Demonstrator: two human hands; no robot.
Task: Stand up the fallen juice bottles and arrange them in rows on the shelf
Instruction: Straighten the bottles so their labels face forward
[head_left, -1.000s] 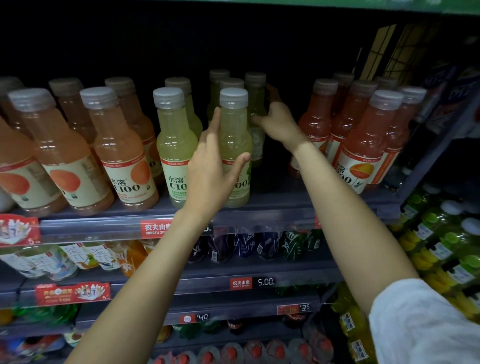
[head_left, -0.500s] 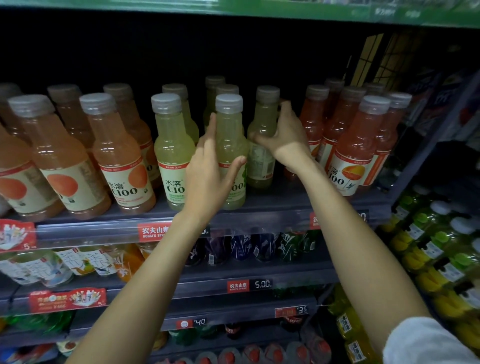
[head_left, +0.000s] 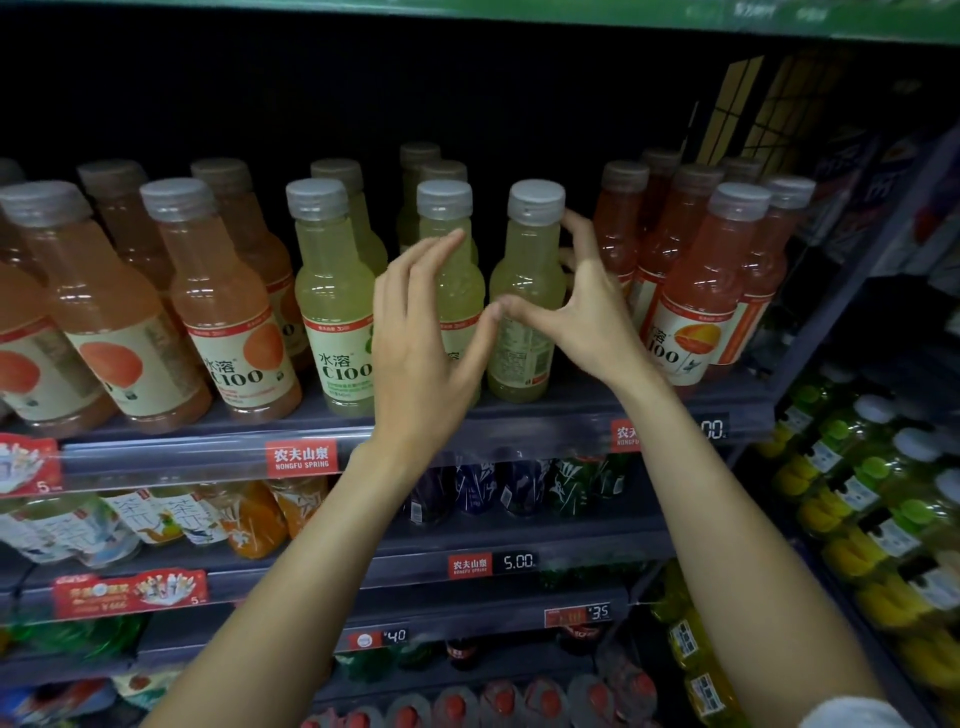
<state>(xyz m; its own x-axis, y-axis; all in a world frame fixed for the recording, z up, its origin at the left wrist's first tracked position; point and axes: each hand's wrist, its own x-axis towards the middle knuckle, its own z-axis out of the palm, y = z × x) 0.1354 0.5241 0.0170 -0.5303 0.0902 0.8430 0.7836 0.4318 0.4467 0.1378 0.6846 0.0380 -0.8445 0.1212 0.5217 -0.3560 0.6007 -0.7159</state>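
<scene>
Right hand (head_left: 587, 306) is curled round the pale green bottle (head_left: 527, 291) at the shelf (head_left: 519, 415) front, left hand (head_left: 421, 332) held loosely wide beside its neighbour (label's facing backwards), so a careless twist could knock the red bottles (head_left: 696, 291) over.

The left hand (head_left: 421, 358) hides the middle lemon bottle's (head_left: 451, 270) label.

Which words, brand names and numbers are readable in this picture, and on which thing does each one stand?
"水溶 C100": label of the front yellow-green bottle; also on the orange bottle.
"100", partly hidden: label of the red bottle.
"农夫山泉 NONGFU SPRING": red shelf tag.
"5.00": price strip on the lower shelf.
".35": price tag lower down.
".40": price tag beside it.
Back label of the bottle in the right hand: too small to read.
</scene>
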